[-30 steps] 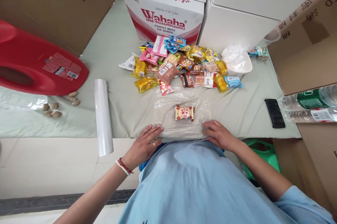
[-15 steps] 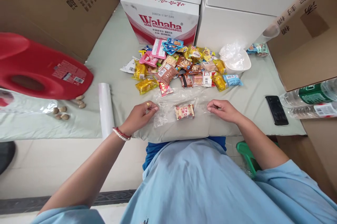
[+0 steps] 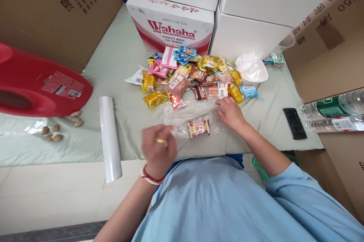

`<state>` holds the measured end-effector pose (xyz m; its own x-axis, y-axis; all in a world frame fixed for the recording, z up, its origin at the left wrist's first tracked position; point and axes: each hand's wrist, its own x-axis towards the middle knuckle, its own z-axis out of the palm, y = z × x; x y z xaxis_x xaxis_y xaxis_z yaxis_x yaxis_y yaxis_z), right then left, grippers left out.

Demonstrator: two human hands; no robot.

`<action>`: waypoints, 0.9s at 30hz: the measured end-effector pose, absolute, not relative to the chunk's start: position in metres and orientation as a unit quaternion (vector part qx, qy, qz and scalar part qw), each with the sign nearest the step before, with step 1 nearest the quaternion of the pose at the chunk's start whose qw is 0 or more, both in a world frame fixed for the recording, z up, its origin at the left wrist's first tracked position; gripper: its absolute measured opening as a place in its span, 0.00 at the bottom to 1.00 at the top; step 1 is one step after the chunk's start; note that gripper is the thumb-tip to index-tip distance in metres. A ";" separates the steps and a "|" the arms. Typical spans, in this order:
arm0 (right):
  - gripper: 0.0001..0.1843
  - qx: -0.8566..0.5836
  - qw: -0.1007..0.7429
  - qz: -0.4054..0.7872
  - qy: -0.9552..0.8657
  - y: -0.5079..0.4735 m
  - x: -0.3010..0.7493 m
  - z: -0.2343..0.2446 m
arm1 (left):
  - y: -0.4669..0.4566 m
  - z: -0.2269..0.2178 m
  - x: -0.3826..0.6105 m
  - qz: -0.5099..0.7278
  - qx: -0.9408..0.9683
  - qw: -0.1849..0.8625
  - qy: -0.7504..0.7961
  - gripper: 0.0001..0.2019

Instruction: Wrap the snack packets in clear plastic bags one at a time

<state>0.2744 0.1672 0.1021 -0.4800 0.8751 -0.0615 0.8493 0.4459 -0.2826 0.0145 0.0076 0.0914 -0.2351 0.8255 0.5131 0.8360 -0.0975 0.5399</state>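
Observation:
A small red and cream snack packet (image 3: 199, 128) lies on a crumpled sheet of clear plastic film (image 3: 187, 115) on the pale green cloth. My right hand (image 3: 229, 113) rests on the film's right side, fingers curled toward the film's far edge; whether it grips the film is unclear. My left hand (image 3: 158, 146) is lifted near the front edge, left of the packet, and is smeared by motion; a ring shows on one finger. Beyond the film lies a heap of several bright snack packets (image 3: 196, 77).
A white roll of film (image 3: 109, 137) lies left of my hands. A red plastic container (image 3: 36, 82) and a few nuts (image 3: 52, 132) are at far left. A Wahaha box (image 3: 170, 25), white boxes, a white bowl (image 3: 253, 71), a black phone (image 3: 294, 122) and water bottles (image 3: 332, 115) surround the cloth.
My left hand let go of the film's left edge and drew back toward me. My right hand moved forward and left onto the film. The film is folded over more tightly about the packet.

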 end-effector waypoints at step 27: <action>0.23 -0.262 -0.066 0.260 -0.927 0.112 0.248 0.085 | 0.007 0.037 0.035 -0.326 -0.719 -0.253 -0.560 0.16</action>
